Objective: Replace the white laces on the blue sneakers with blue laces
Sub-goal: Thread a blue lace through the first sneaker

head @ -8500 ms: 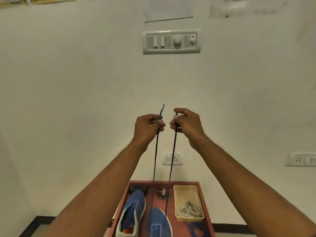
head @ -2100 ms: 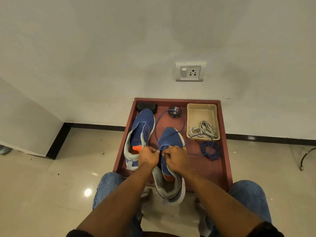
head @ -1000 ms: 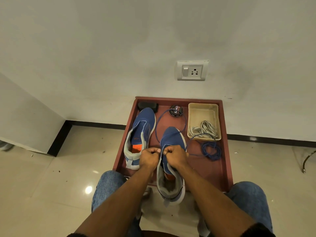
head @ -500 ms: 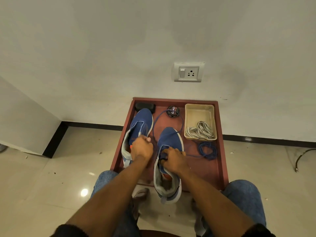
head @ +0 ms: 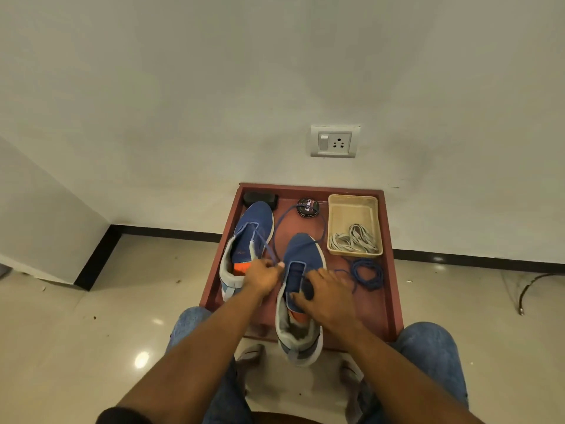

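The left hand (head: 263, 276) pinched the blue lace (head: 276, 237); the right hand (head: 328, 296) gripped the near sneaker's (head: 301, 298) tongue. The tin (head: 308, 206) near the tray's (head: 389, 270) far edge read "Cherry".

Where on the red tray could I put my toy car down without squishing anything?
The bare patch at the tray's near right, below the coiled blue lace and right of the right hand. Elsewhere is crowded: sneakers, polish tin, basket of white laces.

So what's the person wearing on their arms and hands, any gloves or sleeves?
No gloves: the left hand and right hand are bare, with no rings or watch visible. The forearms are bare too; a dark sleeve edge shows on the left arm.
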